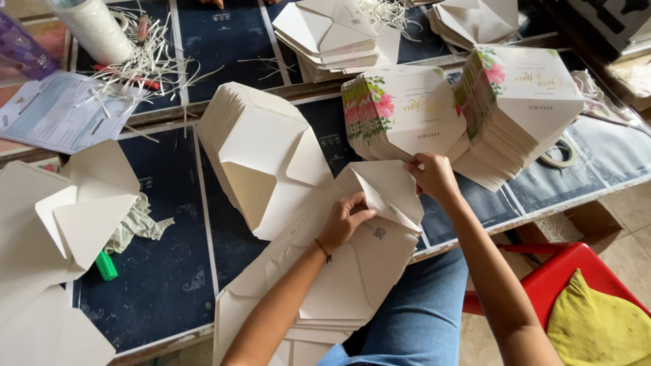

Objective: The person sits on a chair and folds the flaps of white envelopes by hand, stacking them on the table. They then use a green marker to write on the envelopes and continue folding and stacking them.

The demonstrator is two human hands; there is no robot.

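My left hand (344,221) presses down on a cream envelope (380,203) that lies on top of a spread pile of unfolded envelopes (339,285) over my lap. My right hand (432,175) pinches the upper right flap of that same envelope and folds it. Just beyond my right hand stand two stacks of cards with pink flower prints (400,112) (519,95). A tall leaning stack of folded cream envelopes (261,152) stands left of my left hand.
The dark blue table (163,271) holds more folded envelopes at the left (64,217), a green marker (105,266), a crumpled cloth (139,224), paper strips (146,61), a tape roll (559,154) and further envelope stacks at the back (332,30). A red stool with a yellow cloth (597,325) stands right.
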